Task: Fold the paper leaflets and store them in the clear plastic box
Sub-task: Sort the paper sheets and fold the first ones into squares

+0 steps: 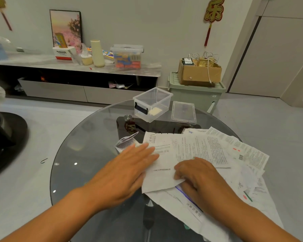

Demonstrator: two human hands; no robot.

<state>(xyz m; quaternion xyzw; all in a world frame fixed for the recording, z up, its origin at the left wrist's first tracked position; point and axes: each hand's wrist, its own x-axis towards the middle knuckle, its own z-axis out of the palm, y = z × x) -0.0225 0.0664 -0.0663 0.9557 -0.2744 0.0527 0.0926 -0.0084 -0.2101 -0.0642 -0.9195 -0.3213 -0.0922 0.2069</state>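
Legibly — "Panasonic", white box (64, 52), shelf (77, 66).

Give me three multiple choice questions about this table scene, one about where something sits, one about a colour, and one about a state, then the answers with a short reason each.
1. Where does the lid lie?
A. On the box
B. On the glass table, right of the clear plastic box
C. On the floor

2. What colour is the box's latch?
A. Red
B. Dark blue
C. Yellow

3. What is the left hand doing?
A. Pressing flat on the leaflet
B. Lifting the box
C. Hanging off the table

Answers:
1. B, the lid rests flat on the glass beside the box.
2. B, the latch on the near end looks dark blue.
3. A, its straight fingers lie across the leaflet's left edge, while the right hand grips the near edge.
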